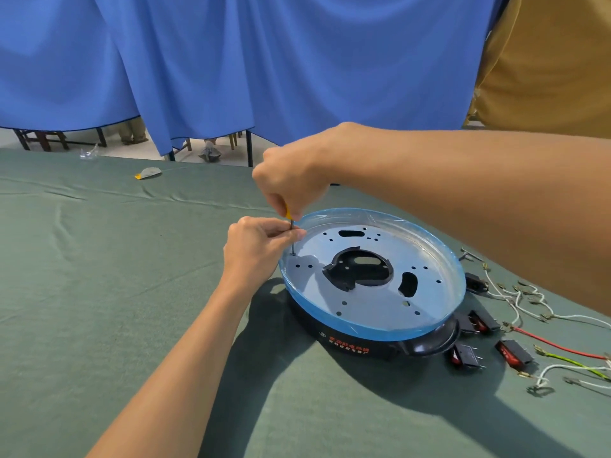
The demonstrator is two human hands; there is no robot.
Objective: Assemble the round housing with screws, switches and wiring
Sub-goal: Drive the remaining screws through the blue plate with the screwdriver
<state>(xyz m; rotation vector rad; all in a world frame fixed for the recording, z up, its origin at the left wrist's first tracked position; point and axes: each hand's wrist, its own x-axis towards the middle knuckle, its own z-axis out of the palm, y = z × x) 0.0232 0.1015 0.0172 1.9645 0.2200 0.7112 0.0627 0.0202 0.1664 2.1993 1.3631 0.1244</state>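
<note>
The round housing [370, 325] lies on the green cloth, a black base with a blue-filmed rim around a grey metal plate [363, 305] full of holes and cut-outs. My right hand [291, 180] is closed around a screwdriver [291, 226] with a yellow handle, held upright with its tip at a hole on the plate's left edge. My left hand [258, 246] pinches the screwdriver's thin shaft just above the plate. The screw itself is too small to make out.
Several black and red rocker switches [514, 355] lie right of the housing. Loose white, red and green wires [562, 350] with terminals spread to the far right. A small grey scrap [148, 173] lies at the back left. Blue curtains hang behind the table.
</note>
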